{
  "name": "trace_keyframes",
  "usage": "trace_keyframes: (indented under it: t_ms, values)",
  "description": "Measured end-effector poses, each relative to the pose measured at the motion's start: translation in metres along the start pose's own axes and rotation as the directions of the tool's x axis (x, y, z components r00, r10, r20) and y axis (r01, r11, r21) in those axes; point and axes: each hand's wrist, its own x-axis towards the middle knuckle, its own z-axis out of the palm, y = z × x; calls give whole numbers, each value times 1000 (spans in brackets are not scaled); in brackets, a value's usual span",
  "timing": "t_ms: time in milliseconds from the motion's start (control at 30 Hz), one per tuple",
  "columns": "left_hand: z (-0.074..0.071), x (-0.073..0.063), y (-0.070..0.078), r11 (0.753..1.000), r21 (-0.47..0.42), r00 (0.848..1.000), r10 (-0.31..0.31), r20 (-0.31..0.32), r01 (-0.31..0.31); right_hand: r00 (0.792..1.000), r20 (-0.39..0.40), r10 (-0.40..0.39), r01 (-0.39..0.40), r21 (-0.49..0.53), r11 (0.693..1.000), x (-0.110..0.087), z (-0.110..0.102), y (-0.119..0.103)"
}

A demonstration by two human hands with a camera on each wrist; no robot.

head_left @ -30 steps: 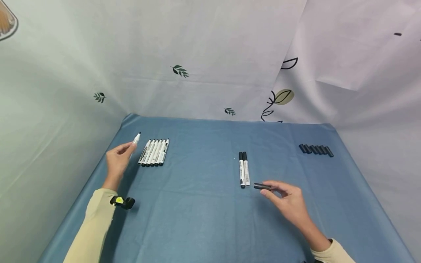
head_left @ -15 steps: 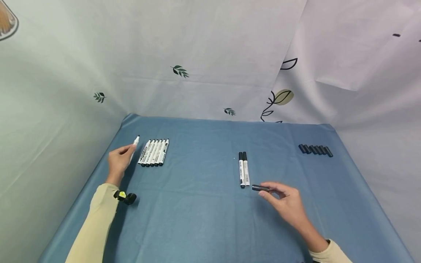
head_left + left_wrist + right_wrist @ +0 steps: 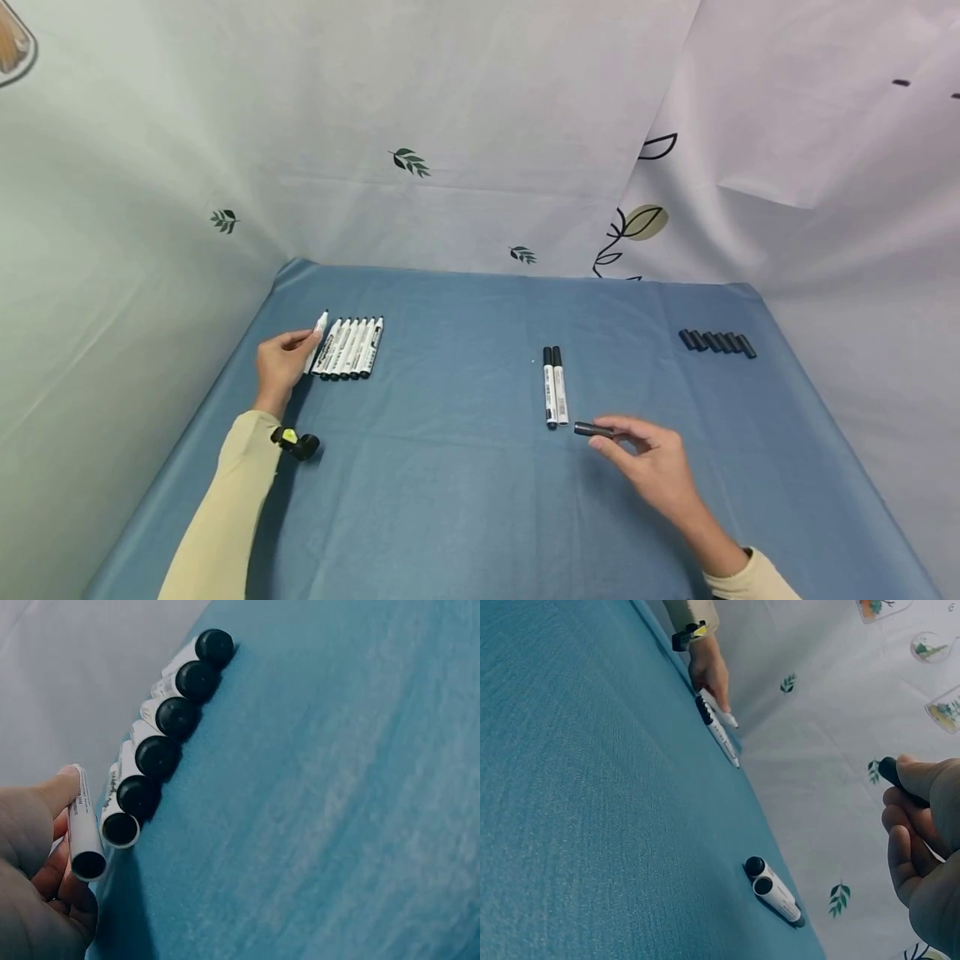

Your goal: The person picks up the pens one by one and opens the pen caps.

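Note:
My left hand (image 3: pixel 279 367) pinches an uncapped white marker (image 3: pixel 85 832) between thumb and fingers, just left of a row of uncapped markers (image 3: pixel 351 348). In the left wrist view the held marker lies close beside the row's nearest marker (image 3: pixel 121 829); whether it rests on the cloth I cannot tell. My right hand (image 3: pixel 660 467) pinches a black marker cap (image 3: pixel 592 429) between thumb and fingertips, above the cloth. To the cap's left lie two capped markers (image 3: pixel 556 387) side by side. The right wrist view also has the black cap (image 3: pixel 900 778) in the fingers.
A row of several loose black caps (image 3: pixel 717 342) lies at the far right of the blue cloth (image 3: pixel 450 500). White printed curtains (image 3: pixel 465 100) hang behind the table and along its sides. A black device with a yellow-green mark (image 3: pixel 296 442) sits on the left wrist.
My left hand has moved right and slightly down with the marker, bringing it beside the row. The right hand and its cap have shifted slightly left.

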Motion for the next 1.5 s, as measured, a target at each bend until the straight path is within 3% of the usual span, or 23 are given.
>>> trace_keyframes:
  t_ms: [200,633,1133,1500]
  values:
    - [1,0,0,999,34,999,-36,28,35,1000,8,-11,11,1,1000,-1,0,0]
    - [3,2,0,990,125,998,-67,8,65,1000,5,7,-7,26,1000,1,1,0]
    - [-2,-6,0,995,51,996,-85,5,84,1000,4,23,-23,36,999,1,2,4]
    - [-6,-26,16,1000,-4,993,16,-115,-16,998,-37,58,-56,42,998,6,2,7]
